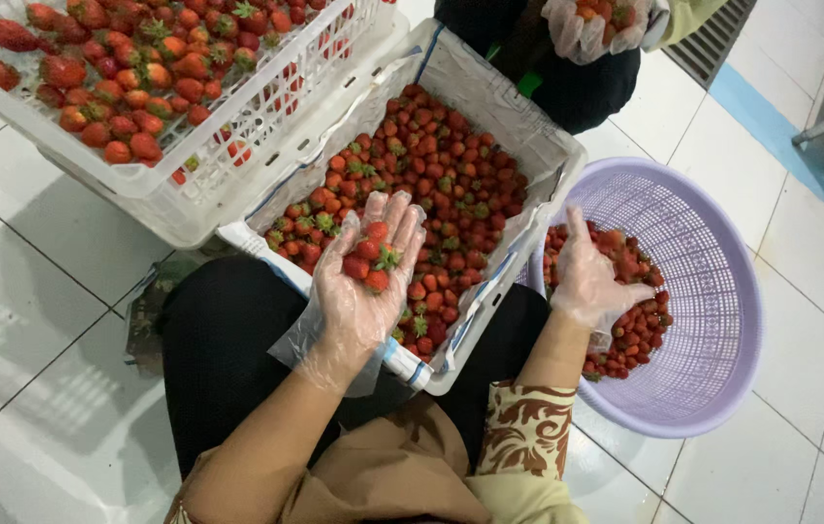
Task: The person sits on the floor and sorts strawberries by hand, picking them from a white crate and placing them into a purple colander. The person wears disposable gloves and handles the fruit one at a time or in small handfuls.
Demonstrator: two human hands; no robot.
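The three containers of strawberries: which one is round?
The lilac plastic basket under the right hand is round. The white slatted crate and the lined white box are rectangular.

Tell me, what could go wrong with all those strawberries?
The left hand holds several strawberries on an open palm, so one might roll off onto the white tiled floor. The loose plastic glove could slip. The white slatted crate rests tilted on the edge of the lined box, so it may slide and spill berries.
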